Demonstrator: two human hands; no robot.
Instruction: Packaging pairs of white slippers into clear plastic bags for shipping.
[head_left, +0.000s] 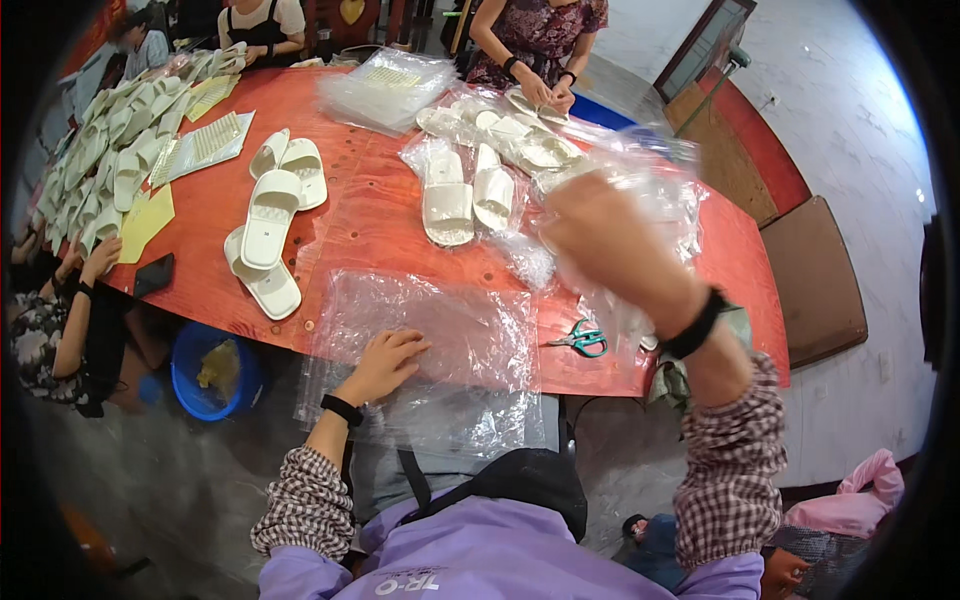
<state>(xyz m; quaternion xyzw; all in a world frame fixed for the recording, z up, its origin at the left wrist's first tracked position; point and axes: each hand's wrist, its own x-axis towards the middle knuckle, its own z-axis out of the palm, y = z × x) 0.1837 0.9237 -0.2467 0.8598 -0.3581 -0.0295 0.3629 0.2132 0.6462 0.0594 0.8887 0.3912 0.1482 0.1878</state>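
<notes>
My left hand (pixel 385 362) lies with outstretched fingers on a clear plastic bag (pixel 460 315) spread over the table's near edge, partly hanging off it. Raised over the right part of the table, my right hand (pixel 612 240) is smeared by motion, so its fingers and anything in them cannot be made out. Below that hand sit teal-handled scissors (pixel 585 342). Left of the bag, several loose cream slippers (pixel 270 215) are piled partly on one another. Beyond the bag rests a pair of cream slippers (pixel 448 210) in clear plastic.
More bagged slippers and loose plastic cover the red table (pixel 365 225) toward the right. A large slipper heap (pixel 130 140) fills the far left, near a dark phone (pixel 155 274). Flat clear bags (pixel 385 90) are stacked at the back. A blue bucket (pixel 205 375) stands on the floor. Other people work around the table.
</notes>
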